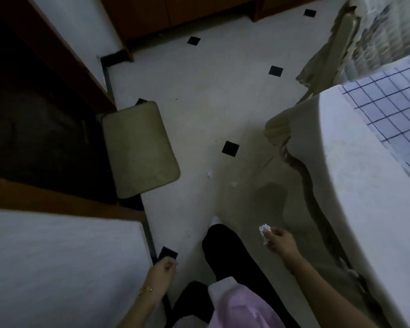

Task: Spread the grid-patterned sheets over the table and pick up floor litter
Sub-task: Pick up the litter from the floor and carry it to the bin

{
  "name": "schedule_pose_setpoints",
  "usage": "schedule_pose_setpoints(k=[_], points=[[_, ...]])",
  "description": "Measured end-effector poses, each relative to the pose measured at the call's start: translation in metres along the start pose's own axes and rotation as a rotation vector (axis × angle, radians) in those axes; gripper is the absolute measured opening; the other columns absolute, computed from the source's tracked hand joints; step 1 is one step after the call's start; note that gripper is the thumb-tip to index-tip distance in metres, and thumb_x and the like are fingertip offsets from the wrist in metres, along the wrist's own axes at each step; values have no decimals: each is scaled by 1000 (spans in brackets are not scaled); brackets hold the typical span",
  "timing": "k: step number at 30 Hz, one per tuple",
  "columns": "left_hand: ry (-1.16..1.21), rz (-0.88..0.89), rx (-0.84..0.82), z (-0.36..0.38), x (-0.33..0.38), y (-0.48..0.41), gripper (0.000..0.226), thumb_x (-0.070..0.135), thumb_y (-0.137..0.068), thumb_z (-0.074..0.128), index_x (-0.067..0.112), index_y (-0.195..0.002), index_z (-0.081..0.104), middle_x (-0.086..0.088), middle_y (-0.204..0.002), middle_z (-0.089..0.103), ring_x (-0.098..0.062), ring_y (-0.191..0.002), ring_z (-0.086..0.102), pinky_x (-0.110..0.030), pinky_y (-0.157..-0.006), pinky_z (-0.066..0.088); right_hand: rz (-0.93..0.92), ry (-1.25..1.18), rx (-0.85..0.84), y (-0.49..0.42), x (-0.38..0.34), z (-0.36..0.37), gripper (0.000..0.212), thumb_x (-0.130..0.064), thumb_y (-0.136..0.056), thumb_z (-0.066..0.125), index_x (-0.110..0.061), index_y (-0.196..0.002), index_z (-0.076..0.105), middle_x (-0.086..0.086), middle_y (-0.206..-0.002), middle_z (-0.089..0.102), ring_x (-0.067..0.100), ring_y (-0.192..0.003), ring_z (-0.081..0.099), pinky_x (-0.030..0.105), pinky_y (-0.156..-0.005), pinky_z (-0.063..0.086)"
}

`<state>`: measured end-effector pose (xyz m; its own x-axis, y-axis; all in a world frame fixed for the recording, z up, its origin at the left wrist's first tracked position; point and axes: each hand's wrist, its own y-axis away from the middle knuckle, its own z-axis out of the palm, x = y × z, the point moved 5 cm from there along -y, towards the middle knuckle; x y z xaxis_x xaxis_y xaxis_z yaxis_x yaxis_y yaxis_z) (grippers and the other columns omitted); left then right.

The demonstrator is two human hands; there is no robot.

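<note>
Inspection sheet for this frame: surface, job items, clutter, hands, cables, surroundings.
Surface: white tiled floor with black diamond insets; a table under a white cover at the right.
Job's things: grid-patterned sheet lies on the table top; crumpled paper is off the floor, in hand; first scrap and second scrap lie on the floor beyond the mat corner.
Clutter: beige mat by the dark doorway.
Grippers: right hand pinches the crumpled paper; left hand is loosely curled and holds nothing.
Cables: nothing seen.
Surroundings: wooden cabinets along the far wall; dim light.
</note>
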<state>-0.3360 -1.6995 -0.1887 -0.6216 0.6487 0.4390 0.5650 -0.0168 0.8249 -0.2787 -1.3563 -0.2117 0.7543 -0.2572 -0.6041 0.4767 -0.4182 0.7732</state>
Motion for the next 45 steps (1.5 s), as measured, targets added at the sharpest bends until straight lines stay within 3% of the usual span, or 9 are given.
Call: schedule_pose_setpoints(k=[5, 9, 13, 17, 25, 32, 36, 40, 45], points=[[13, 115, -18, -24, 130, -112, 22, 13, -96, 45, 21, -80, 59, -7, -83, 62, -23, -84, 59, -29, -81, 45, 23, -112, -14, -72, -55, 27, 12, -4, -91, 57, -2, -94, 68, 3, -96, 65, 15, -95, 59, 19, -85, 45], [-12, 194, 7, -14, 197, -225, 16, 11, -95, 46, 8, -98, 61, -10, -93, 63, -23, -88, 58, -26, -84, 43, 39, -128, -7, -146, -64, 52, 11, -10, -92, 56, -10, -96, 66, 2, -92, 66, 11, -84, 61, 16, -71, 47], [-117, 257, 12, 26, 212, -358, 17, 9, -91, 50, 4, -103, 61, -11, -93, 60, -23, -90, 56, -28, -80, 44, 21, -62, 90, -240, -30, 67, 6, -22, -88, 64, -20, -83, 66, -1, -88, 68, 16, -81, 63, 29, -72, 50], [-263, 328, 11, 80, 187, -489, 22, 9, -87, 57, 4, -108, 60, -15, -106, 61, -26, -94, 57, -28, -81, 45, 38, -28, 158, -345, 29, 86, 21, -27, -86, 66, -12, -101, 65, 10, -94, 68, 23, -83, 65, 42, -81, 53], [-539, 515, 58, 147, 132, -664, 46, 13, -84, 64, 7, -127, 51, -14, -130, 49, -28, -114, 51, -31, -95, 40, -20, -65, 234, -498, 122, 119, 3, -22, -88, 64, -23, -90, 64, 3, -87, 66, 17, -80, 63, 21, -66, 53], [-822, 776, 59, 182, 128, -742, 62, 27, -80, 69, 9, -135, 46, -15, -135, 47, -35, -117, 47, -43, -96, 41, -138, -1, 288, -581, 145, 113, 12, -18, -87, 65, -29, -84, 61, -2, -82, 64, 11, -73, 61, 10, -55, 50], [-919, 892, 93, 190, 121, -763, 51, 22, -75, 73, 8, -122, 58, -19, -116, 56, -39, -99, 55, -45, -82, 46, -188, 12, 331, -612, 151, 106, 15, -21, -87, 66, -35, -83, 62, -7, -82, 65, 10, -73, 62, 15, -61, 52], [-797, 982, 34, 187, 123, -772, 20, 25, -83, 56, 8, -91, 63, -13, -87, 58, -31, -79, 56, -34, -69, 41, -241, 68, 316, -631, 153, 110, 7, -23, -85, 67, -27, -91, 65, -4, -84, 66, 12, -75, 63, 20, -65, 51], [-628, 1029, 58, 183, 138, -769, 5, 15, -84, 65, 11, -82, 63, -7, -80, 58, -19, -71, 54, -21, -64, 35, -367, 233, 322, -632, 140, 122, 14, -22, -82, 70, -15, -94, 67, 7, -86, 67, 18, -74, 63, 27, -67, 50]])
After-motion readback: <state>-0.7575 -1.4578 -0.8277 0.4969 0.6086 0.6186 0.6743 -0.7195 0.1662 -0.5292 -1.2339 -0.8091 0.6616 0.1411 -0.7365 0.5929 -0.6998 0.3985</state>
